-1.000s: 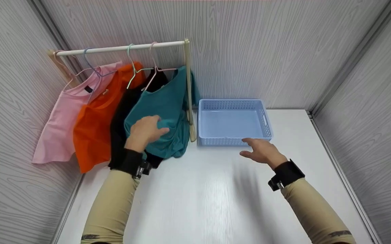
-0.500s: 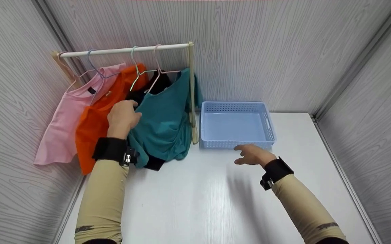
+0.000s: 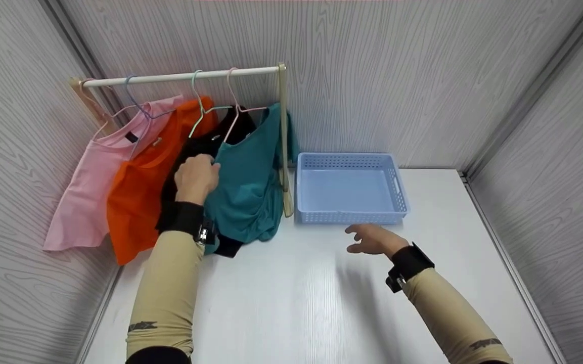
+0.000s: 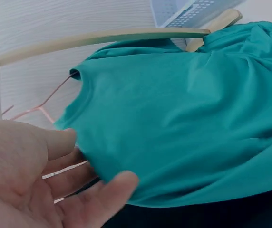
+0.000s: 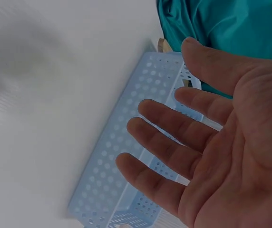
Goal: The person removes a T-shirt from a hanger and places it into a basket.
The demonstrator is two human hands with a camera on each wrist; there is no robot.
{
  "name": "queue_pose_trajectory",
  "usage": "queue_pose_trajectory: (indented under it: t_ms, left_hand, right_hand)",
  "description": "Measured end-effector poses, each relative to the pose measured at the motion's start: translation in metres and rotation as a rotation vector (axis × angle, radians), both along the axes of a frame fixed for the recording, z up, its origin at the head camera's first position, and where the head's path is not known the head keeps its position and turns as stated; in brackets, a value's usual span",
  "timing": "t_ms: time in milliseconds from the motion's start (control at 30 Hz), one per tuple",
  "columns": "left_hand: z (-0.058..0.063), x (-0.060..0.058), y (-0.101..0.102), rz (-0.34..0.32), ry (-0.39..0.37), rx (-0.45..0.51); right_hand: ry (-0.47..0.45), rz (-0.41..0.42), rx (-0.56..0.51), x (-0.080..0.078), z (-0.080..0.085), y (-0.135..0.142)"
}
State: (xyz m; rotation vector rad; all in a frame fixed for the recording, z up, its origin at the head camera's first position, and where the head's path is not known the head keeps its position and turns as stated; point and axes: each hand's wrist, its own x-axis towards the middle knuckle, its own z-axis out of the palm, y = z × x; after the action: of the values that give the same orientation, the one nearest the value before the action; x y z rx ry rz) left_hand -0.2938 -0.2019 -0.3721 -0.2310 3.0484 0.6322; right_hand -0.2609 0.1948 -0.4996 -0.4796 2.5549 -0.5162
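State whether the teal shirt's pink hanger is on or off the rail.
On: the pink hanger has its hook over the white rail, above the teal shirt.

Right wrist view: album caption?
Right hand, palm showing, before a pale blue perforated plastic basket and teal fabric garment.

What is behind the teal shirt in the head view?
Behind the teal shirt hangs a black shirt: its upper part shows on the left, and black cloth peeks out below. The rest is hidden by the teal shirt and left hand.
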Motion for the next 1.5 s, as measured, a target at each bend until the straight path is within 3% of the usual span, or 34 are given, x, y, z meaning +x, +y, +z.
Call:
queue_pose_trajectory:
  t_ms: [267,633,800,900,1100,1267,1367,1500]
  left_hand:
    - [-0.007,-0.001,0.001,0.013,0.082,-0.003]
    - [0.026,0.017,-0.030,0.008,0.089,-0.100]
    - [0.030,0.030,-0.049,0.038,0.113,-0.197]
    - [0.028,0.038,-0.062,0.018,0.104,-0.244]
    - [0.027,0.058,-0.090,-0.032,0.070,-0.243]
    - [0.026,0.066,-0.106,-0.105,0.050,-0.249]
    - [0.024,0.067,-0.108,-0.166,0.075,-0.261]
    - [0.023,0.065,-0.097,-0.238,0.127,-0.245]
  right_hand:
    - [-0.001,0.007,-0.037,0.005,-0.005,0.001]
    - [-0.075,-0.006,0.003,0.009,-0.018,0.008]
    - [-0.067,0.001,0.011,0.010,-0.021,0.009]
    - [-0.070,0.000,0.015,0.011,-0.021,0.009]
    - [-0.046,0.012,0.003,0.010,-0.017,0.011]
    - [-0.034,0.014,-0.015,0.008,-0.012,0.015]
    - [0.038,0.018,-0.061,0.006,-0.010,0.015]
    - [0.317,-0.032,-0.189,0.006,-0.003,0.008]
